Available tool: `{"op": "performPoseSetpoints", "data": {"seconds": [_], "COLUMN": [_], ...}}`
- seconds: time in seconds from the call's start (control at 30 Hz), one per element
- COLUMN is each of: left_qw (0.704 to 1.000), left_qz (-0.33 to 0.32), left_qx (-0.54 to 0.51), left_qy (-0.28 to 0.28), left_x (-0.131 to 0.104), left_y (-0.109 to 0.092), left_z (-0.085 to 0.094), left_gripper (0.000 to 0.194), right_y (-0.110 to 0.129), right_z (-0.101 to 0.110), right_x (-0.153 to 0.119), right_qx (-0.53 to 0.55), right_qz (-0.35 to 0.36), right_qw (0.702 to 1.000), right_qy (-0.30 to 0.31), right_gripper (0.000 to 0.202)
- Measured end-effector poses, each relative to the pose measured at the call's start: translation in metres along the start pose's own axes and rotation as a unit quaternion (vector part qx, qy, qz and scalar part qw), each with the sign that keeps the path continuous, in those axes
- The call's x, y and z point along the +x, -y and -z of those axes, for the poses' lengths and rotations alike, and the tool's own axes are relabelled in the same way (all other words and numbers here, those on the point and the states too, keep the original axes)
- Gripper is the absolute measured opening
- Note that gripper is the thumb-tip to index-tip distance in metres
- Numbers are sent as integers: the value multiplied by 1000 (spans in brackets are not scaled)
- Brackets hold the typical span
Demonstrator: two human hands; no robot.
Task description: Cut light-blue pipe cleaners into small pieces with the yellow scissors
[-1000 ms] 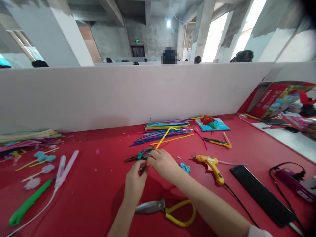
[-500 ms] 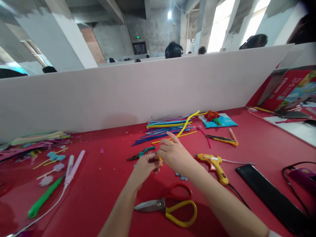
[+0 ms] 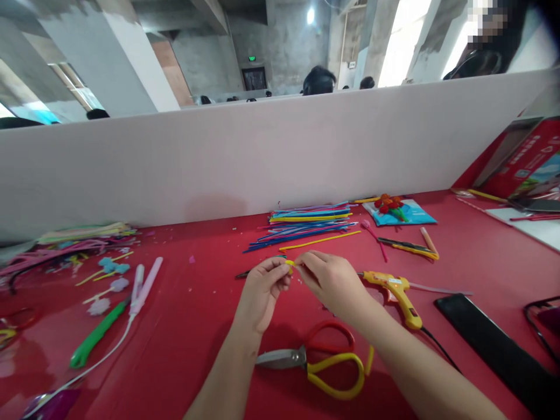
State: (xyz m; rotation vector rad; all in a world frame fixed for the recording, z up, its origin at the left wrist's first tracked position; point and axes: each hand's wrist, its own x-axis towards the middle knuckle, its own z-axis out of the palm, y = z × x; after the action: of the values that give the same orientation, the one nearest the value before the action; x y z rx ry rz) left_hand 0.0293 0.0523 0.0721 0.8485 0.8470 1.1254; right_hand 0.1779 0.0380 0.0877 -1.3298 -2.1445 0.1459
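Note:
Both hands meet above the red table, pinching a small piece of yellow pipe cleaner (image 3: 290, 263). My left hand (image 3: 266, 286) holds its left side between thumb and fingertips. From the right, the closed fingertips of my right hand (image 3: 326, 277) grip the other end. Another yellow length (image 3: 370, 360) shows below my right forearm; whether it joins the held piece is hidden. Scissors (image 3: 306, 359) with one red and one yellow handle lie just below the hands. Behind my left hand, pliers (image 3: 242, 275) are mostly covered.
Colourful pipe cleaners (image 3: 306, 227) lie behind the hands, before a white partition (image 3: 245, 163). To the right are a yellow glue gun (image 3: 396, 286), a black case (image 3: 485, 344) and red flowers (image 3: 388, 204). A pink hot tool (image 3: 146, 289) and a green-handled tool (image 3: 98, 335) lie left.
The long yellow pipe cleaner no longer rises above my right hand. My right fingers have come down to pinch the small yellow piece. Both hands have moved slightly up, uncovering less of the pliers.

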Motion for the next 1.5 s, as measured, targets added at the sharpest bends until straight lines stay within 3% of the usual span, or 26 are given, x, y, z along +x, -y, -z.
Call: {"op": "performPoseSetpoints", "data": {"seconds": [0.33, 0.4, 0.5, 0.6, 0.83, 1.0, 1.3, 1.5], "left_qw": [992, 990, 989, 992, 997, 996, 998, 998], "left_qz": [-43, -32, -13, -28, -28, -34, -25, -33], "left_qx": [-97, -120, -134, -108, -66, -59, -47, 53], "left_qy": [-64, -64, -67, -65, -42, -49, -41, -8], "left_x": [-3, -3, -4, -5, -3, -4, -3, -3], "left_y": [13, 14, 15, 16, 15, 14, 18, 5], "left_z": [-7, -8, -10, -12, -9, -9, -8, -4], "left_gripper": [10, 8, 9, 10, 9, 10, 10, 10], "right_y": [6, 4, -2, -9, -11, -10, -11, -12], "right_z": [-11, -13, -20, -24, -15, -7, -6, -4], "right_x": [2, 4, 7, 10, 12, 12, 9, 8], "right_qx": [172, 262, 397, 450, 390, 383, 364, 370], "right_qz": [-76, -108, -164, -194, -147, -149, -143, -147], "right_qw": [982, 959, 902, 869, 908, 909, 918, 914], "right_qy": [-20, 2, 46, 65, 37, 70, 69, 78], "right_gripper": [12, 13, 14, 16, 11, 11, 9, 10]}}
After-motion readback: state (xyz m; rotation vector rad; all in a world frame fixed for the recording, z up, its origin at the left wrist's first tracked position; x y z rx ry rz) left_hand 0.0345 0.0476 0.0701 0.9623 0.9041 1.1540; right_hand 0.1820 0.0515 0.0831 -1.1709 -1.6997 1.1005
